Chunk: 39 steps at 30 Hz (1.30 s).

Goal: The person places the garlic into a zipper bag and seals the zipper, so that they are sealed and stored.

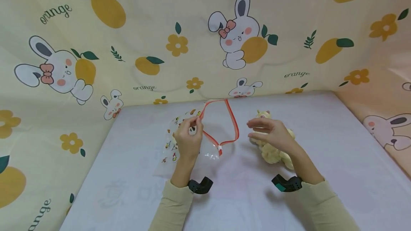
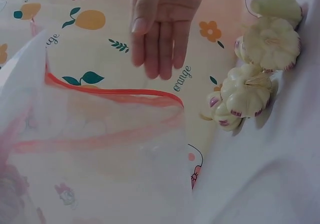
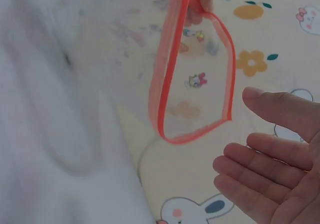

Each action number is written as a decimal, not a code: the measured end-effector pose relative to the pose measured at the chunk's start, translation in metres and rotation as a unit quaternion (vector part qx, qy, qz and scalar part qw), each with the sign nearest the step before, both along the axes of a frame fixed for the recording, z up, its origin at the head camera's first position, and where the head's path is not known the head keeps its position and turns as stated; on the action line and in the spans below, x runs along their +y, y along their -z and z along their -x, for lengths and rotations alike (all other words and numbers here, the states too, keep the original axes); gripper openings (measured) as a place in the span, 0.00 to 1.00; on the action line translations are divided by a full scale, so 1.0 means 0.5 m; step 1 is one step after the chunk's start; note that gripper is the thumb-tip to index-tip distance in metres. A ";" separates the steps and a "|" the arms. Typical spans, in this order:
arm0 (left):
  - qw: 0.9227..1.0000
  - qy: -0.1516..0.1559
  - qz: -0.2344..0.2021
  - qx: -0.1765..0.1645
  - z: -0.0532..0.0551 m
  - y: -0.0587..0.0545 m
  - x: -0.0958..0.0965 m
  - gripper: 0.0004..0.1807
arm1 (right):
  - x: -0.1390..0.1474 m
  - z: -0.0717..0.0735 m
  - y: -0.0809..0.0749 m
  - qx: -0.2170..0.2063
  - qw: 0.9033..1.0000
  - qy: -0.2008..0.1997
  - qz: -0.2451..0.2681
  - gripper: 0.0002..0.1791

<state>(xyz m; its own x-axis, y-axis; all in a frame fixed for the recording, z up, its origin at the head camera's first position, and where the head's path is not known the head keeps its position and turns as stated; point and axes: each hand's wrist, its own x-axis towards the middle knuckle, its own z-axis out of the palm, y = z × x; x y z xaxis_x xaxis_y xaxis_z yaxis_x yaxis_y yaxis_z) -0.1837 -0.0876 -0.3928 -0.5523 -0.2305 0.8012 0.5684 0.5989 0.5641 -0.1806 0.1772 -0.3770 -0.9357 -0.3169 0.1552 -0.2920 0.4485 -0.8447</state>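
Note:
My left hand [image 1: 188, 140] pinches the rim of a clear zip bag [image 1: 168, 165] between thumb and fingers. The bag is printed with small cartoon figures, and its red zip edge [image 1: 237, 127] gapes wide to the right, a white slider [image 1: 219, 148] at the lower corner. Over a bunch of pale garlic bulbs [image 1: 271, 154] hovers my right hand [image 1: 273, 133], fingers extended and holding nothing. The left wrist view shows the garlic bulbs [image 2: 272, 44], white with purplish tips, apart from the right hand [image 2: 162, 34]. In the right wrist view the palm [image 3: 285, 184] faces the bag's mouth.
A white-covered table [image 1: 128, 174] lies under everything. Behind it and at the sides hangs a cream cloth [image 1: 199, 20] printed with rabbits, oranges and flowers. Each wrist wears a black band [image 1: 200, 185].

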 end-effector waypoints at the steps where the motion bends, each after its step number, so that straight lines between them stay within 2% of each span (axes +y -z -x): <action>1: 1.000 0.000 -0.001 -0.001 0.000 0.000 0.000 0.05 | 0.005 -0.003 -0.002 -0.002 1.000 0.001 -0.002 0.21; 7: 1.000 0.000 -0.002 -0.005 0.001 -0.002 -0.005 0.05 | 0.037 -0.016 -0.010 -0.002 1.000 0.008 -0.010 0.19; 12: 1.000 0.003 -0.003 -0.011 -0.001 -0.004 -0.005 0.05 | 0.075 -0.022 -0.007 0.005 0.999 0.011 -0.038 0.19; 22: 1.000 0.006 -0.006 -0.012 -0.003 -0.006 -0.007 0.05 | 0.145 -0.041 0.019 0.043 0.997 0.011 -0.068 0.15; 28: 1.000 0.005 -0.001 0.004 0.000 -0.007 -0.008 0.04 | 0.174 -0.052 0.034 0.038 0.997 0.007 -0.072 0.15; 39: 1.000 0.003 0.005 0.003 0.001 -0.004 -0.009 0.04 | 0.210 -0.077 0.050 0.057 0.995 0.004 -0.081 0.16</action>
<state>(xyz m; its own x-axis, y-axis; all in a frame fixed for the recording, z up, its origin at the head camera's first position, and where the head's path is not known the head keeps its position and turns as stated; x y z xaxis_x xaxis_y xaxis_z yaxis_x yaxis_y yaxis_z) -0.1842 -0.0918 -0.3910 -0.5482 -0.2199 0.8069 0.5753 0.6011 0.5546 -0.1423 0.2824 -0.4021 -0.9177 -0.3381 0.2088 -0.3777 0.5786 -0.7229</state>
